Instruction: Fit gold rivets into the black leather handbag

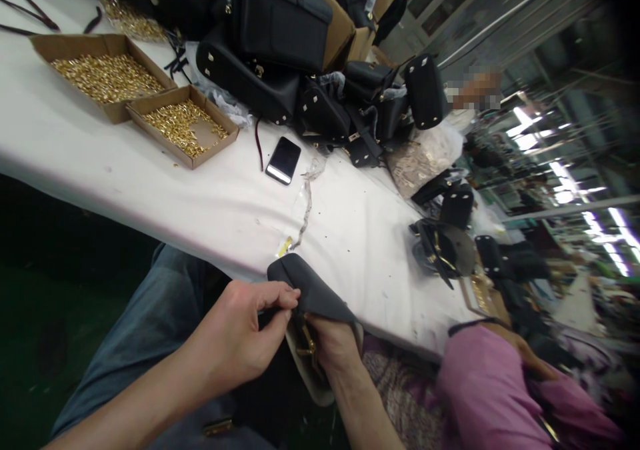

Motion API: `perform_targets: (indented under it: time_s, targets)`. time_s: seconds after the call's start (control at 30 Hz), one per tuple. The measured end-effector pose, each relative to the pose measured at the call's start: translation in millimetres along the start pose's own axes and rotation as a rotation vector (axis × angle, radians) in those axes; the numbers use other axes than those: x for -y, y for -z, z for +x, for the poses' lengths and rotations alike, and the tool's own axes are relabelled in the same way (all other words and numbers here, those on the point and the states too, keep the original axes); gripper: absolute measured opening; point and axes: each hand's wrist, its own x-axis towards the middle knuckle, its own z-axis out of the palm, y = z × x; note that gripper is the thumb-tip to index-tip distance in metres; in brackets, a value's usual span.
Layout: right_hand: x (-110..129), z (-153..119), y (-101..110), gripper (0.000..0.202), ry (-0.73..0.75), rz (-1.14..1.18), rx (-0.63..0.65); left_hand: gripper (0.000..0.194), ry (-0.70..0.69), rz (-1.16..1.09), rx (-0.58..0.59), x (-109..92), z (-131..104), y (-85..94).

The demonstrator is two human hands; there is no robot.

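Note:
A black handbag (317, 287) with gold fittings lies tilted over my lap at the table's front edge. My right hand (336, 343) grips it, with the fingers hidden under the dark panel. At the bag's near edge, my left hand (255, 327) is closed in a pinch, thumb against forefinger. Whatever sits between those fingertips is too small to make out. Just beyond the bag, a small yellow-marked piece of plastic (285, 247) rests on the white table (230, 203).
Two cardboard trays (183, 150) of small gold hardware stand at the left. A phone (284, 161) lies mid-table. Several black handbags (285, 23) are piled behind, near a clear bag of parts (425, 160). A co-worker's pink sleeve (485, 383) is close on the right.

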Motion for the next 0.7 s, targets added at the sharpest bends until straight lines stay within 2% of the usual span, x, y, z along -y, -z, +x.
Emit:
perform_targets:
  time_s: [0.1,0.2,0.43,0.53,0.7]
  targets:
    - [-2.9,3.0,0.8,0.058,-0.007,-0.025,-0.010,0.020,0.004,0.016,-0.010,2.6,-1.8,0.6]
    - [-1.8,4.0,3.3,0.051,0.051,-0.092,0.014,0.019,0.021,0.000,-0.023,4.9,-4.5,0.0]
    - [19.5,-2.8,2.8,0.040,0.028,-0.288,0.111,0.018,0.101,-0.137,-0.022,16.6,-8.1,-1.4]
    - [19.4,-4.4,3.9,0.037,0.004,-0.255,0.145,0.018,0.092,-0.163,-0.030,16.9,-7.4,-2.6]
    - [7.5,-3.7,8.9,0.039,-0.012,-0.066,0.150,0.018,0.028,-0.113,-0.035,10.6,-3.8,-4.7]
